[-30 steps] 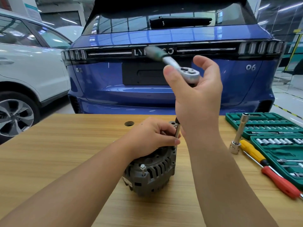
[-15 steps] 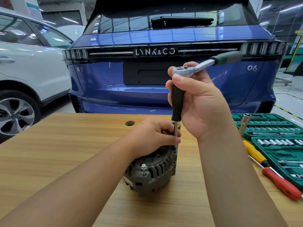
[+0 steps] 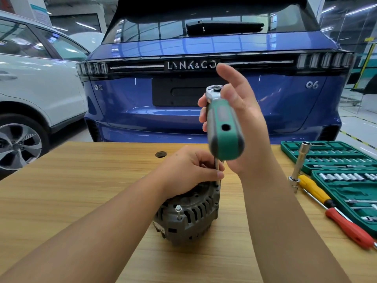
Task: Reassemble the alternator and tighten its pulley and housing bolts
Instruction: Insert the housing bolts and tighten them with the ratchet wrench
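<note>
A grey alternator (image 3: 187, 217) stands on the wooden table (image 3: 81, 180), one housing bolt (image 3: 178, 210) sticking up from its near side. My left hand (image 3: 189, 170) rests on top of it and pinches the thin metal extension shaft (image 3: 217, 170) that runs down to the housing. Above, my right hand (image 3: 240, 123) holds the head of a ratchet wrench (image 3: 223, 127) on top of that shaft. The ratchet's green handle points toward me. My right index finger is raised; the other fingers wrap behind the tool.
At the table's right lie green socket cases (image 3: 336, 160), an upright socket extension (image 3: 299, 166) and a yellow-and-red screwdriver (image 3: 336, 213). A blue car (image 3: 204, 99) is parked just beyond the table, a white car (image 3: 30, 88) at left. A small hole (image 3: 161, 154) is in the tabletop.
The ratchet handle has swung round from pointing left, to right, to pointing toward me. My left hand has stayed on the shaft and alternator.
</note>
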The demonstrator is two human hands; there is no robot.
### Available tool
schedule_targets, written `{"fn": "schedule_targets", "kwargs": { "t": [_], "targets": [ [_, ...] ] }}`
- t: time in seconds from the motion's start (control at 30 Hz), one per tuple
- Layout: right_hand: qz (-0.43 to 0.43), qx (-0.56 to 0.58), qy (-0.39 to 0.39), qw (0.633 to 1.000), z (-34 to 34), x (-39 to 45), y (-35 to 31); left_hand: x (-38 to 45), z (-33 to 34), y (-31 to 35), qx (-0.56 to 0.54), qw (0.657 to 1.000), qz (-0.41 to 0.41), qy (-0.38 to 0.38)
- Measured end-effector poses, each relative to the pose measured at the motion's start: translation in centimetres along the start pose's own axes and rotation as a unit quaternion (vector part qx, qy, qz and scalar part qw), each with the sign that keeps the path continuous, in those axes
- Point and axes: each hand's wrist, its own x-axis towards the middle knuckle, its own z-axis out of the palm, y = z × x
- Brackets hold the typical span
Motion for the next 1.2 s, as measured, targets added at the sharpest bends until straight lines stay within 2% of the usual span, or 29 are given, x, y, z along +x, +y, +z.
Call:
{"fn": "schedule_targets", "kwargs": {
  "t": [0.07,0.2,0.23,0.27,0.33,0.4,0.47,0.53,0.6,0.7,0.8,0.87,0.97,1.03,1.2],
  "targets": [
    [0.006,-0.008,0.041,0.999,0.2,0.0,-0.1,0.1,0.1,0.0,0.000,1.000,0.002,0.001],
    [0.000,-0.106,0.212,0.972,0.6,0.0,-0.5,0.0,0.1,0.2,0.020,1.000,0.008,-0.017],
    [0.001,-0.105,0.227,0.968,0.5,0.0,-0.7,0.1,0.1,0.2,0.021,1.000,0.009,-0.021],
    [0.016,-0.082,0.215,0.973,0.5,0.0,-0.9,0.1,0.0,0.1,0.023,0.999,0.009,-0.025],
    [0.083,0.015,0.139,0.987,0.3,-0.1,-1.5,0.1,0.0,0.0,0.022,0.999,0.010,-0.026],
    [0.146,0.099,0.054,0.983,-0.1,-0.2,-1.9,0.1,0.0,-0.1,0.017,1.000,0.014,-0.018],
    [0.167,0.135,0.011,0.977,-0.3,-0.2,-2.2,0.0,0.0,-0.1,0.012,1.000,0.017,-0.015],
    [0.145,0.166,0.012,0.975,-0.3,-0.1,-2.3,0.0,0.1,-0.1,0.011,1.000,0.018,-0.014],
    [0.089,0.144,0.047,0.984,-0.1,0.0,-1.7,0.1,0.1,0.0,0.012,1.000,0.018,-0.011],
    [-0.031,-0.040,0.108,0.993,0.9,0.0,-0.5,0.1,0.2,0.1,0.010,1.000,0.011,-0.008],
    [-0.102,-0.141,0.073,0.982,1.7,-0.2,0.4,0.0,0.2,0.1,-0.007,1.000,0.015,-0.004],
    [-0.084,-0.112,0.063,0.988,2.0,-0.3,0.4,-0.1,0.2,0.1,-0.008,1.000,0.013,-0.007],
    [-0.004,0.006,0.048,0.999,1.7,-0.3,0.0,-0.1,0.1,0.0,0.006,1.000,0.011,-0.002],
    [0.029,0.046,0.023,0.998,1.3,-0.2,-0.2,-0.1,0.1,0.1,0.007,1.000,0.006,0.002],
    [0.034,-0.024,0.072,0.997,1.0,-0.1,-0.3,0.0,0.1,0.0,0.005,1.000,0.009,-0.001]
  ]
}}
